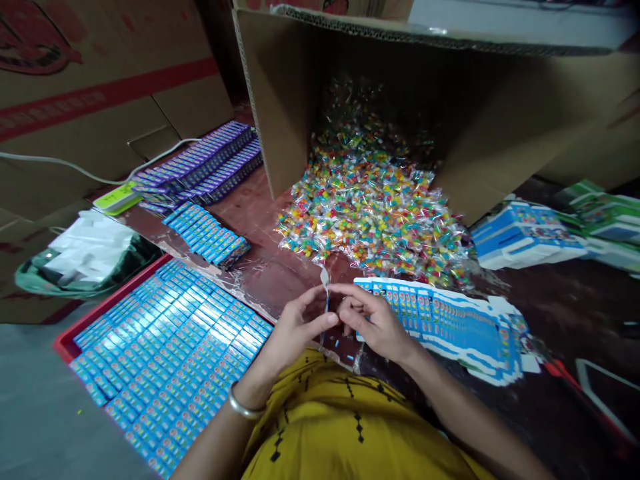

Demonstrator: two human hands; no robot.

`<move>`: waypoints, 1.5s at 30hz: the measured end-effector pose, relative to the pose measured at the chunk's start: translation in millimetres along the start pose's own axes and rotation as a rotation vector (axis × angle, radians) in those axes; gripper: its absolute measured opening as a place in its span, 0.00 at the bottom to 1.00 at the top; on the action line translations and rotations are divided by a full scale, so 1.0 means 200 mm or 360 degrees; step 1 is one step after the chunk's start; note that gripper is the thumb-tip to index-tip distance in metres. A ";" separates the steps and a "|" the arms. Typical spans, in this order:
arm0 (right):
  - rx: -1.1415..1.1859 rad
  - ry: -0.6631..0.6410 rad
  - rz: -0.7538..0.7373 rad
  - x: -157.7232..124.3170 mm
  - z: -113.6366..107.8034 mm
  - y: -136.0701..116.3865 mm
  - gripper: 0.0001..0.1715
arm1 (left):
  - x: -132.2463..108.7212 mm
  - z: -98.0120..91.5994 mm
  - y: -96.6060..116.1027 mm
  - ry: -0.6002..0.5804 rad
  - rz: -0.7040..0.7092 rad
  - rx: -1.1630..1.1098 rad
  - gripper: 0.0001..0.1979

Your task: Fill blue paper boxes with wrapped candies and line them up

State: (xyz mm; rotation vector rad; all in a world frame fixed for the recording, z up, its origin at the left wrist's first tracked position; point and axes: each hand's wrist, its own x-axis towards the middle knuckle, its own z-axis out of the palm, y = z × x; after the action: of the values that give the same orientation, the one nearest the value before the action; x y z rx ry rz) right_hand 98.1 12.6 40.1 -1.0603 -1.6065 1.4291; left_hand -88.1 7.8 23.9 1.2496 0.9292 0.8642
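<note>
A small blue-and-white carton (327, 299), seen nearly edge-on with a pale flap standing up at its top, is between my two hands just above the table. My left hand (300, 323) has its thumb and fingers closed round the carton's left side. From the other side, my right hand (373, 320) reaches it with the index finger, its remaining fingers curled. Flat blue cartons (450, 323) lie in an overlapping row beside my right hand. Beyond both hands spreads a heap of clear packets of colourful candies (370, 213).
The candy heap spills from a large cardboard box (285, 100). A red tray (70, 340) on the left holds rows of blue boxes. Purple boxes (200, 163) and a short blue row (207, 233) stand behind it. Stacked cartons (525, 233) are at right. A white cable (65, 163) runs left.
</note>
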 end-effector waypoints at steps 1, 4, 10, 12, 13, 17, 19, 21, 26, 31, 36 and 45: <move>-0.0022 -0.0063 0.0010 0.00 -0.01 -0.01 0.21 | -0.01 -0.02 0.01 -0.0081 -0.0049 -0.0119 0.26; -0.0109 -0.0369 0.0133 0.01 -0.06 -0.05 0.12 | -0.03 -0.05 0.02 -0.0314 -0.0185 -0.0275 0.24; -0.0082 -0.0350 0.0252 0.05 -0.08 -0.04 0.11 | -0.03 -0.03 -0.01 -0.0064 -0.0177 -0.0235 0.14; 0.0011 0.0056 0.0195 0.06 -0.04 -0.02 0.18 | -0.02 0.00 -0.03 0.0198 -0.0143 -0.0352 0.12; 0.0016 0.0190 0.0152 0.06 -0.02 0.00 0.21 | -0.02 0.01 -0.04 0.0302 -0.0123 -0.0430 0.11; -0.0128 0.0367 0.0054 0.06 0.06 0.06 0.10 | 0.00 0.11 -0.09 0.0615 -0.0053 -0.0607 0.11; -0.0232 0.0497 0.0028 0.06 0.09 0.08 0.15 | 0.00 0.14 -0.10 0.0758 -0.0052 -0.0555 0.11; -0.0268 0.0614 0.0012 0.06 0.11 0.10 0.15 | 0.00 0.16 -0.11 0.0884 -0.0009 -0.0446 0.12; -0.0028 0.0733 -0.0053 0.10 0.15 0.12 0.18 | -0.01 0.16 -0.11 0.1051 0.0265 -0.0280 0.25; -0.0103 0.0729 -0.0134 0.10 0.15 0.15 0.19 | -0.02 0.10 -0.11 0.0690 0.0191 -0.0101 0.25; -0.0253 0.0646 -0.0146 0.10 0.12 0.16 0.10 | -0.03 0.04 -0.09 0.0432 0.0116 -0.0175 0.20; 0.0079 0.0581 -0.0182 0.15 0.11 0.10 0.07 | -0.03 0.05 -0.07 0.0441 0.0196 -0.0295 0.16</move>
State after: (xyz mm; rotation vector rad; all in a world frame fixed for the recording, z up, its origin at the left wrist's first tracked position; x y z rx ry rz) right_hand 68.4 32.9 17.2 -1.1081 -1.3388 1.1190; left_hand -80.3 -3.5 10.9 1.0510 0.9723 1.2159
